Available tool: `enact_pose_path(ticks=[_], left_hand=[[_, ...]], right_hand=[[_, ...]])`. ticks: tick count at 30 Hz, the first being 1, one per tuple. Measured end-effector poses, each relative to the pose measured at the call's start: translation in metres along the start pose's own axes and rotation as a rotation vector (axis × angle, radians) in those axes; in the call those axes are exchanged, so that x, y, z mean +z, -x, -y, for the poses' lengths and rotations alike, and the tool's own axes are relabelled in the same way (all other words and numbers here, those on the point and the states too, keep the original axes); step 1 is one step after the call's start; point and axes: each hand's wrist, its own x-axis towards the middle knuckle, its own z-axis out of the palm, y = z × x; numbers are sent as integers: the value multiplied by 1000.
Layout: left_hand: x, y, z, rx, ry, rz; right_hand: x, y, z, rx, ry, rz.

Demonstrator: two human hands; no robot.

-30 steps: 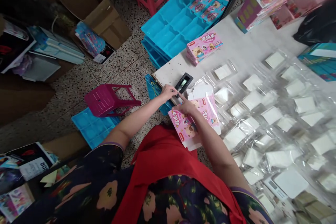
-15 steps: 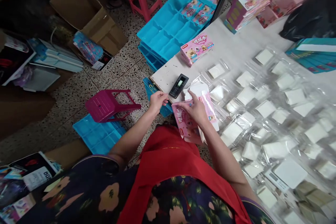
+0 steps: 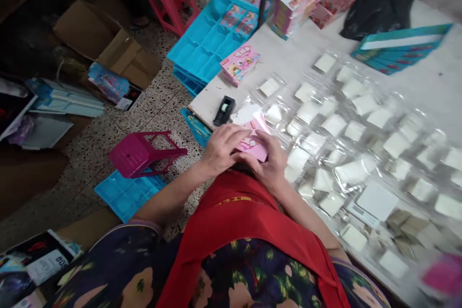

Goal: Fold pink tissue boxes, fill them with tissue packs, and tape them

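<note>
A pink printed carton is held between both hands at the table's near left corner, its white flaps standing open at the far end. My left hand grips its left side, fingers bent over the edge. On the right side my right hand wraps round it, thumb toward me. Just beyond the hands lies a black tape dispenser. A finished-looking pink box sits farther up the table edge. Clear packets with white contents spread to the right of the carton.
Stacked blue trays stand past the table's left edge, some cells holding boxes. A magenta stool is on the floor at left, beside another blue tray. A white scale lies among the packets. Pink cartons are stacked at the back.
My left hand has moved right from empty air onto the carton. The carton, earlier flat-looking and hanging at the table edge, is now turned and held in both hands. The view has shifted.
</note>
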Motion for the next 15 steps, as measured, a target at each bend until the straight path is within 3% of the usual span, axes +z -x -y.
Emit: enact_pose_path(ticks=[2, 5, 7, 10, 12, 15], left_hand=[[3, 0, -10, 152, -60, -54], [28, 14, -28, 203, -90, -125], [51, 26, -39, 231, -50, -15], [78, 31, -50, 210, 64, 200], [88, 19, -51, 56, 212, 228], [105, -15, -53, -390, 577, 62]], right_hand=[[-15, 3, -1, 77, -108, 0], [-33, 7, -15, 316, -419, -32], [-43, 11, -28, 427, -636, -11], [-64, 23, -49, 442, -764, -32], [-82, 35, -61, 429, -753, -45], [-114, 57, -77, 384, -659, 54]])
